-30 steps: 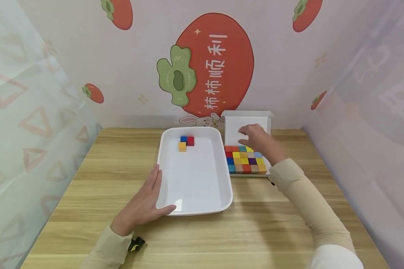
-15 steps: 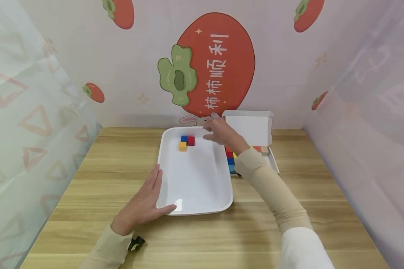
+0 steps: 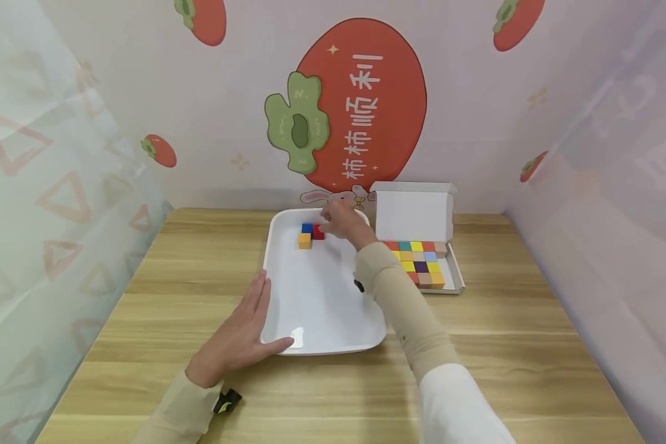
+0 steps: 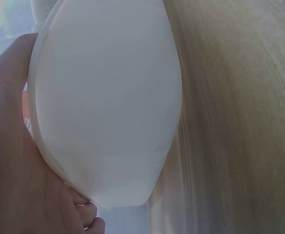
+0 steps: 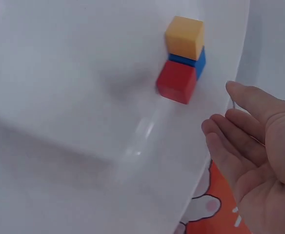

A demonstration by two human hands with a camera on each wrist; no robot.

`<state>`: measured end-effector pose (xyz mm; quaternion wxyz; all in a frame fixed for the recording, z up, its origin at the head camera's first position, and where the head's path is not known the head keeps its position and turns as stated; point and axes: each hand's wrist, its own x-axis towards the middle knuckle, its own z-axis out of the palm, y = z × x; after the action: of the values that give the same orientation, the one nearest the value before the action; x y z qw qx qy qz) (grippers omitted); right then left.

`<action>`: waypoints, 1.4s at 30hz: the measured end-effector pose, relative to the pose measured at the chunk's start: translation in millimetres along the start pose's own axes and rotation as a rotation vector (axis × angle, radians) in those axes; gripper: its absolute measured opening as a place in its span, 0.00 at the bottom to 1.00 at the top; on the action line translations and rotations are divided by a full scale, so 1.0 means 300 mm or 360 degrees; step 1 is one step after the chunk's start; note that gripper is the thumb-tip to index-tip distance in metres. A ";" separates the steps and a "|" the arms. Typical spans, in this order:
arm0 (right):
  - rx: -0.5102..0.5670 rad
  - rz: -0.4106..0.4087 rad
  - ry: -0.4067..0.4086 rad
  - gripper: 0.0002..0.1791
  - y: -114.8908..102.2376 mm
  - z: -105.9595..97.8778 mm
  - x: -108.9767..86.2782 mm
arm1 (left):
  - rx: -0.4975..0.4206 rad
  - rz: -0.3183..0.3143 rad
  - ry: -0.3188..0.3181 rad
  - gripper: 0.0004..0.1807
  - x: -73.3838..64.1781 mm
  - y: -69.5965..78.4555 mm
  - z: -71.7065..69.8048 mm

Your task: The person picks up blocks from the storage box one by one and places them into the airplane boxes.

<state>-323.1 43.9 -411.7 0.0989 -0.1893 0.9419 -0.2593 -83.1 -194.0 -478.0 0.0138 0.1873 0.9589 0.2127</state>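
Note:
In the head view, my left hand [image 3: 235, 339] rests against the left side of a white tray [image 3: 324, 354], its fingers straight and its thumb across the near left corner. The left wrist view shows that hand along the tray's rim [image 4: 31, 87]. My right hand [image 3: 341, 219] is over the tray's far end, beside a red cube [image 3: 319, 232]. A blue cube [image 3: 307, 228] and a yellow cube [image 3: 304, 241] sit with it in the tray. From the right wrist, the hand [image 5: 259, 151] has thumb and fingers apart with nothing between them, and the yellow cube [image 5: 184, 38] overlaps the blue one.
Right of the tray is a white box [image 3: 456, 274] with its lid [image 3: 414, 216] standing up at the back. Rows of coloured cubes [image 3: 420, 256] lie in it, partly hidden by my right sleeve. A printed backdrop [image 3: 366, 111] hangs behind the wooden table [image 3: 211, 265].
My right hand has moved left from above the box to the tray's far end, near the cubes. More of the box's right side shows. The left hand stays on the tray.

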 end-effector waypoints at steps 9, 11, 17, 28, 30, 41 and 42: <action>0.0112 0.0207 0.0075 0.22 0.040 0.130 0.047 | -0.0014 0.0003 -0.0004 0.70 0.003 0.000 0.002; 0.0094 0.0188 0.0083 0.22 0.039 0.144 0.055 | -0.0011 0.0003 -0.0001 0.70 0.003 -0.001 0.000; 0.0062 0.0176 0.0089 0.21 0.040 0.145 0.058 | 0.0002 0.0002 -0.0004 0.70 0.003 0.005 -0.003; -0.0044 0.0022 0.0063 0.20 -0.005 -0.033 -0.004 | -0.0005 -0.0012 -0.0012 0.70 0.006 0.010 -0.005; -0.0044 -0.0014 0.0050 0.20 -0.005 -0.073 -0.027 | -0.0001 -0.0013 -0.0013 0.70 0.007 0.010 -0.005; -0.0098 -0.0143 0.0043 0.23 0.065 -0.241 -0.204 | 0.0004 -0.0009 -0.0010 0.70 0.006 0.007 -0.001; -0.0105 -0.0156 0.0049 0.23 0.080 -0.253 -0.220 | 0.0002 -0.0007 -0.0006 0.70 0.006 0.006 0.000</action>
<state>-292.0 124.0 -354.4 0.0653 -0.2343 0.9409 -0.2356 -84.2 -191.7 -477.2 0.0158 0.1856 0.9594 0.2117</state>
